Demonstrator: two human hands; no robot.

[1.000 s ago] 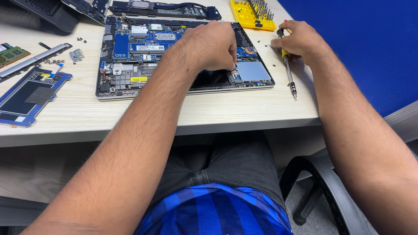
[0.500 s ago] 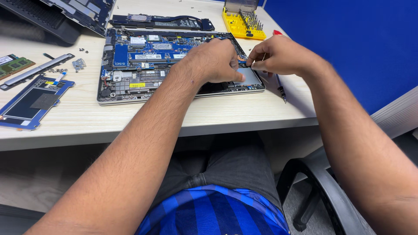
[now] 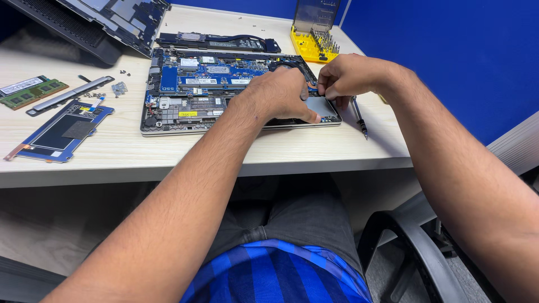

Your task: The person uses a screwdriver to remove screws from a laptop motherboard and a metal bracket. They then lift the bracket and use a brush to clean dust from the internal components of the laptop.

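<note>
Right now I am resting my left hand (image 3: 281, 92) palm down on the opened grey laptop base with its blue circuit boards exposed (image 3: 224, 92), which is lying flat on the pale wooden worktop (image 3: 168, 151). That hand's fingers are spreading loosely over the right part of the machine, gripping nothing, with the thumb tip pressing at the front edge beside a flat silver rectangular panel (image 3: 323, 105). My right hand (image 3: 351, 76) is sitting just to the right of the left one, nearly touching it, with its fingers curling in and pinching at something small at the panel's upper edge; what it is pinching I cannot tell. Under that same hand a slim black-and-silver screwdriver (image 3: 359, 116) is pointing tip-first toward me, its upper end hiding beneath the palm, so I cannot tell whether I am gripping it. Beyond my right hand a yellow plastic tray of screwdriver bits with a clear lid standing up (image 3: 314, 42) is sitting near the worktop's far edge. Far to the left of my left hand a flat blue-and-black board (image 3: 62, 130), a green memory stick (image 3: 31, 91) and a few loose small screws (image 3: 119, 87) are lying. Beyond those, a dark laptop cover (image 3: 106, 22) is resting tilted.
</note>
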